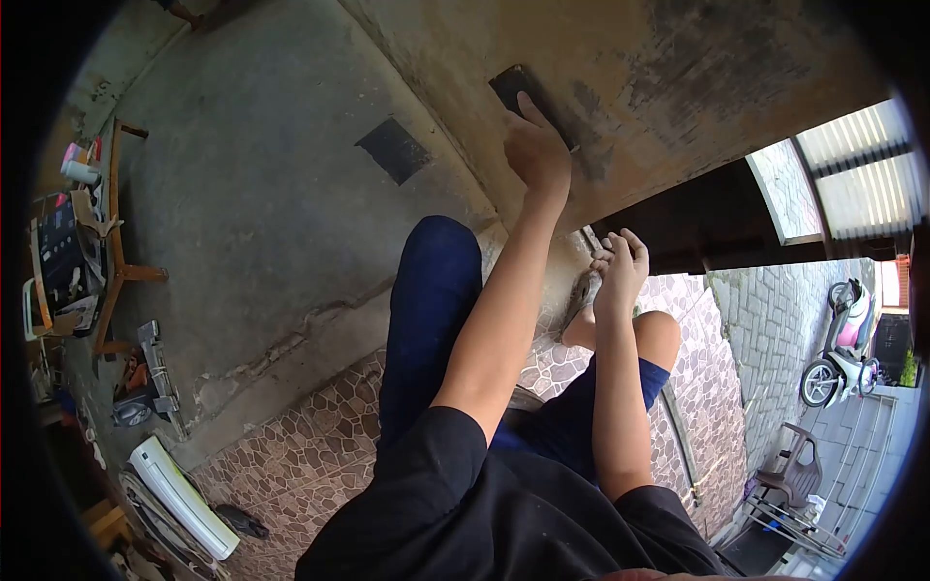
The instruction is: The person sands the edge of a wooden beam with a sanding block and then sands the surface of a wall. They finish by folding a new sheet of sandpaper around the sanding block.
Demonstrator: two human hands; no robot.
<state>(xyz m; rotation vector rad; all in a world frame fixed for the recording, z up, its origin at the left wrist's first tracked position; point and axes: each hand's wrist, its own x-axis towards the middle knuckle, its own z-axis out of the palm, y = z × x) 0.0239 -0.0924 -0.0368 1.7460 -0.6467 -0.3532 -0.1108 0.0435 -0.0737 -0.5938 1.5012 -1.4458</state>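
Observation:
My left hand (539,155) reaches up to the worn, tan-brown wall (620,58). It holds a dark rectangular piece (513,82), which looks like sandpaper, flat against that surface; the thumb lies on top and the other fingers are mostly hidden. My right hand (622,274) hangs over my right knee, by my foot. Its fingers are loosely bent and apart, some look dusty, and nothing shows in them. A similar dark square sheet (394,151) lies on the grey concrete floor (281,145), left of the wall's base.
A wooden frame (118,271) with boxes and clutter stands at the left. Below it lies a long white casing (182,499). Stone-patterned tiles (291,426) run beneath me. At the right are a parked scooter (843,349), a plastic chair (794,470) and a metal rack (804,528).

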